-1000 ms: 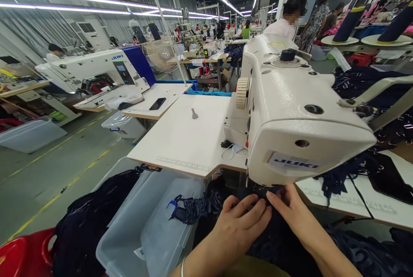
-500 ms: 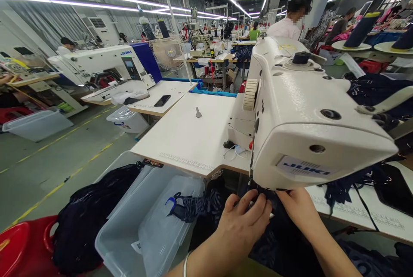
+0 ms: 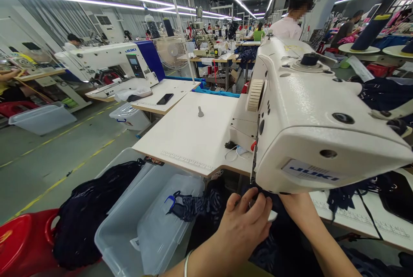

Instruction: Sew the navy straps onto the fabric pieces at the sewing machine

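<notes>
At the sewing machine (image 3: 290,109), my left hand (image 3: 241,221) bends its fingers over a dark navy garment (image 3: 266,247) just below the machine head. A small white edge (image 3: 272,216) of something I cannot make out shows beside its fingers. My right hand (image 3: 295,206) reaches in from the right, touching the same dark cloth area; its fingers are hidden behind the machine head. A patterned navy strip (image 3: 193,206) with a bright blue end trails left from the cloth over a clear plastic bin (image 3: 148,229).
The white sewing table (image 3: 183,126) carries a small metal piece (image 3: 200,112). A black phone (image 3: 165,99) lies on the table behind. To the left, a dark fabric heap (image 3: 87,212) sits by a red stool (image 3: 26,242). A person (image 3: 287,23) is beyond the machine.
The view has shifted slightly. My right hand sits further under the machine head, its fingers now hidden. More of the white edge shows beside my left hand, which stays on the cloth.
</notes>
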A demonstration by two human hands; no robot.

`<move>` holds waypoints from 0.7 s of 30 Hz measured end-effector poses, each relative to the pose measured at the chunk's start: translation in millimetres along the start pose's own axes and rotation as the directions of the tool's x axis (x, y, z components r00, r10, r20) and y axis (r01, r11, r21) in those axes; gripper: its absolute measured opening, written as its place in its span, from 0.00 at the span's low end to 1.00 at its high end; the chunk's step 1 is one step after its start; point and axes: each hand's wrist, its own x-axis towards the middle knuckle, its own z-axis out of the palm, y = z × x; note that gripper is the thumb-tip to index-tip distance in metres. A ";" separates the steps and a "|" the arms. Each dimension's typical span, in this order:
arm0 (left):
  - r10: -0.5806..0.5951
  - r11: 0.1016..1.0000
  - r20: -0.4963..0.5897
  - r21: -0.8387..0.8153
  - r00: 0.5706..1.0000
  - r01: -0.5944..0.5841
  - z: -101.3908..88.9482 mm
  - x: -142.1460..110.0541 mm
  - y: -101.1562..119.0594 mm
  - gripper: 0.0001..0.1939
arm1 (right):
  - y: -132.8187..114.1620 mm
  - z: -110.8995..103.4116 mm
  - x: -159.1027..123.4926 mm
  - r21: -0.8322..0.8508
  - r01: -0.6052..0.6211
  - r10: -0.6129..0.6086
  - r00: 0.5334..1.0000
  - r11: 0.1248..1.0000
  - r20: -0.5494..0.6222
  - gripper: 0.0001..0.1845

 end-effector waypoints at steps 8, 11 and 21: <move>-0.023 1.000 0.005 -0.008 1.000 0.023 -0.1 2.9 1.1 0.19 | 0.7 7.3 8.3 0.039 0.098 -0.097 0.995 0.994 -0.034 0.09; -0.023 1.000 0.018 -0.007 1.000 0.023 -0.6 3.2 1.1 0.19 | -0.5 10.3 7.3 0.060 0.090 -0.088 0.996 0.994 -0.029 0.14; -0.041 0.999 -0.030 0.022 0.999 0.041 5.4 2.8 2.7 0.19 | 0.1 0.1 11.0 0.099 0.046 -0.046 0.999 0.994 0.000 0.08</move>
